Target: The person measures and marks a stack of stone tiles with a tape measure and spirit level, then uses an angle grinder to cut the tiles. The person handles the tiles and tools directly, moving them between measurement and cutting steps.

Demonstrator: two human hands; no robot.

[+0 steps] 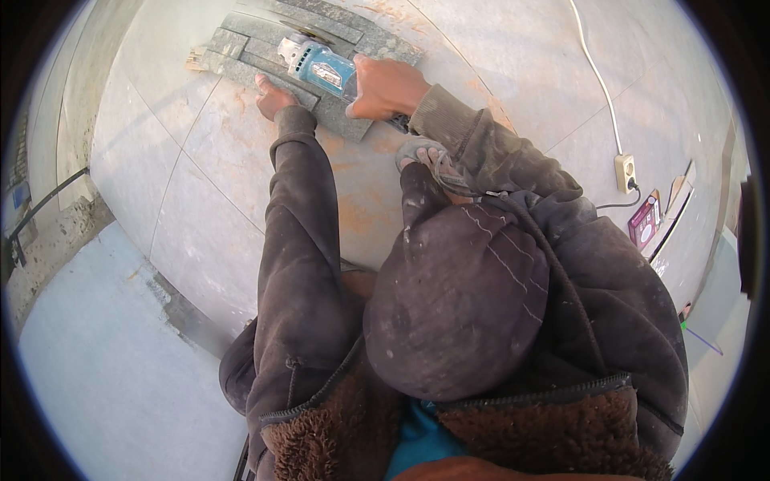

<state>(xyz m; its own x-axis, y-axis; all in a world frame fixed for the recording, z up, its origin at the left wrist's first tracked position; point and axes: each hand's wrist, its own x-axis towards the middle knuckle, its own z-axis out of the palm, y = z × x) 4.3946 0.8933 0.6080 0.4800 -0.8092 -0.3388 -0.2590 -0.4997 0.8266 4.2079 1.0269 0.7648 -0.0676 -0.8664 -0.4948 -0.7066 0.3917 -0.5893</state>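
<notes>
Two hands are at work at the top of my view, both on the pale tiled floor (pixel 200 184). My right hand (pixel 385 86) is wrapped tight around the body of a teal and grey angle grinder (pixel 317 66), which lies across a long grey stone slab (pixel 265 56) with its head pointing up and left. My left hand (pixel 271 96) lies on the near edge of that slab, just left of the grinder; I cannot tell whether its fingers are flat or curled. Orange dust stains the floor around the slab and down toward my sandalled foot (pixel 425 156), just below the right hand. Well to the right, a white cable (pixel 597 76) runs to a cream socket block (pixel 625 172), with a small red box (pixel 644 222) beside it.
</notes>
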